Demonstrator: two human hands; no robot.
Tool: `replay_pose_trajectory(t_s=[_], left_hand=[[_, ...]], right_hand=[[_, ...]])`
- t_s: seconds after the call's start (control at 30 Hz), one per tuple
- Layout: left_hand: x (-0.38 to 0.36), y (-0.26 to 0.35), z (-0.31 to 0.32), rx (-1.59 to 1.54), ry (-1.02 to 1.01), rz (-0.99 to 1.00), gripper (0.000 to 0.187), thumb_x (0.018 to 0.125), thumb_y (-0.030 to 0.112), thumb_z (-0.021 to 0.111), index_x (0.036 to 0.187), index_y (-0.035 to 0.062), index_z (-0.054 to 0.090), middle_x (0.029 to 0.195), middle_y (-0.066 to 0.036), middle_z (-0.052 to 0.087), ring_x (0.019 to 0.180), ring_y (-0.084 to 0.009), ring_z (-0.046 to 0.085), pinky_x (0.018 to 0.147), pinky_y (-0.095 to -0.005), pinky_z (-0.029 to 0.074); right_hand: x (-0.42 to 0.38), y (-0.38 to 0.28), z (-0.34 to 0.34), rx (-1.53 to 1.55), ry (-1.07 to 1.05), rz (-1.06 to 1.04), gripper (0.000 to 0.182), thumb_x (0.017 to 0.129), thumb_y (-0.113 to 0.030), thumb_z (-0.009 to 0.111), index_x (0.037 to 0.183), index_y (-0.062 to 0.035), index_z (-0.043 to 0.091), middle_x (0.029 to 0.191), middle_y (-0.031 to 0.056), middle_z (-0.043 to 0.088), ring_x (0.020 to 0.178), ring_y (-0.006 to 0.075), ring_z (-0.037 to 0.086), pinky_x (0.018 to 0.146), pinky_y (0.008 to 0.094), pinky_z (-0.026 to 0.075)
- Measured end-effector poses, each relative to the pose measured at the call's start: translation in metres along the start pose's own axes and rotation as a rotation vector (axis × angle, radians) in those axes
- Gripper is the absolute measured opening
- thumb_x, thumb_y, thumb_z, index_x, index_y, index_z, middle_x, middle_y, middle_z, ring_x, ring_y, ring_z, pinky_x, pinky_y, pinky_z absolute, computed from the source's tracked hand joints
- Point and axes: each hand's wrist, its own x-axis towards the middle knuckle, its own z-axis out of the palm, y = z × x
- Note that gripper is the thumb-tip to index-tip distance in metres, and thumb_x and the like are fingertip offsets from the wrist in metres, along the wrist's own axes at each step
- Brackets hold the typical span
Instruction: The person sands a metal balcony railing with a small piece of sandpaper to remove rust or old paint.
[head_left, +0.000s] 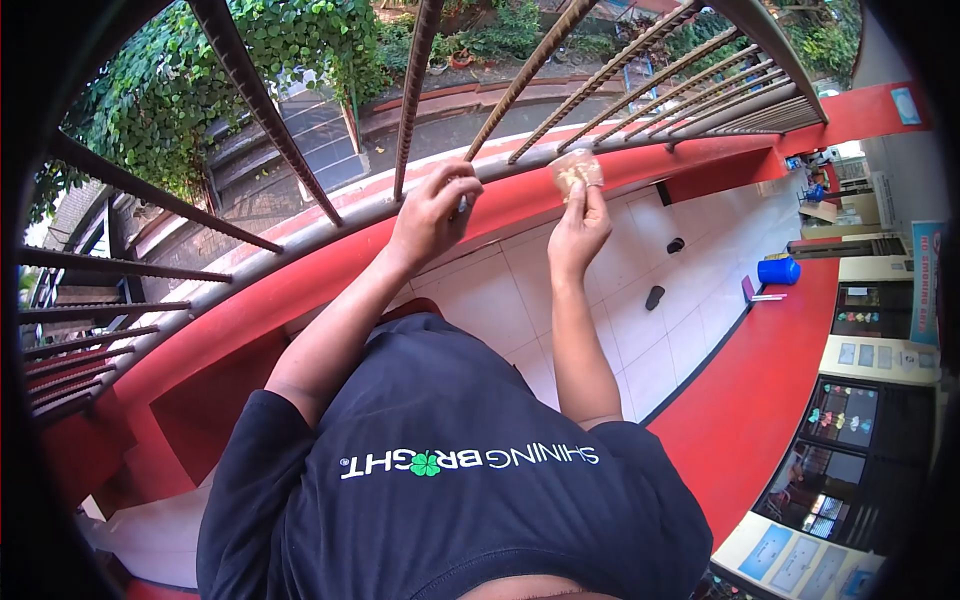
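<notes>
My left hand is raised in front of the railing, its fingers curled around a small dark item that is mostly hidden. To its right my right hand pinches a small clear packet between thumb and fingers. Pale yellowish bits show inside the packet. The two hands are apart, and the packet is upright above the right fingertips. Below them is the dark shirt on my body, with printed lettering.
Ribbed metal bars rise from a red ledge, with plants beyond. Two dark slippers lie on the tiled floor. A blue bucket stands at the right by a red strip and windows.
</notes>
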Motion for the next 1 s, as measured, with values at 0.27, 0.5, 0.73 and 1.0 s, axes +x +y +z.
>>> replay_pose_trajectory(t_s=[0.27,0.5,0.73,1.0], left_hand=[[0.043,0.004,-0.010,-0.244,-0.039,-0.356,0.050,0.103,0.004,0.058,0.150,0.0083,0.044,0.144,-0.015,0.054,0.114,-0.0253,0.063,0.079,-0.0327,0.052],[0.039,-0.013,-0.004,-0.383,-0.190,-0.427,0.035,0.106,0.007,0.054,0.140,0.0054,0.048,0.117,-0.013,0.067,0.107,-0.0213,0.066,0.090,-0.0348,0.053],[0.037,-0.016,0.002,-0.392,-0.152,-0.384,0.031,0.106,0.009,0.056,0.136,0.0045,0.049,0.111,-0.014,0.067,0.107,-0.0220,0.066,0.091,-0.0347,0.052],[0.036,-0.011,-0.001,-0.396,-0.155,-0.408,0.034,0.106,0.013,0.057,0.138,0.0042,0.048,0.114,-0.015,0.066,0.109,-0.0237,0.066,0.095,-0.0355,0.051]], right_hand=[[0.127,-0.073,-0.009,-0.804,0.150,-1.401,0.037,0.089,-0.004,0.061,0.121,-0.0148,0.076,0.127,-0.0014,0.073,0.129,0.0183,0.063,0.128,0.0531,0.011],[0.127,-0.069,-0.001,-0.914,-0.067,-1.467,0.017,0.087,-0.012,0.066,0.099,-0.0175,0.075,0.116,-0.0028,0.075,0.121,0.0134,0.066,0.129,0.0520,0.012],[0.133,-0.130,-0.026,-0.821,0.155,-1.579,0.017,0.094,-0.009,0.063,0.081,-0.0154,0.055,0.130,0.0012,0.072,0.126,0.0161,0.064,0.129,0.0509,0.013],[0.151,-0.080,-0.026,-0.941,-0.261,-1.640,0.009,0.094,-0.015,0.061,0.086,-0.0154,0.063,0.132,0.0023,0.070,0.119,0.0144,0.069,0.122,0.0417,0.033]])
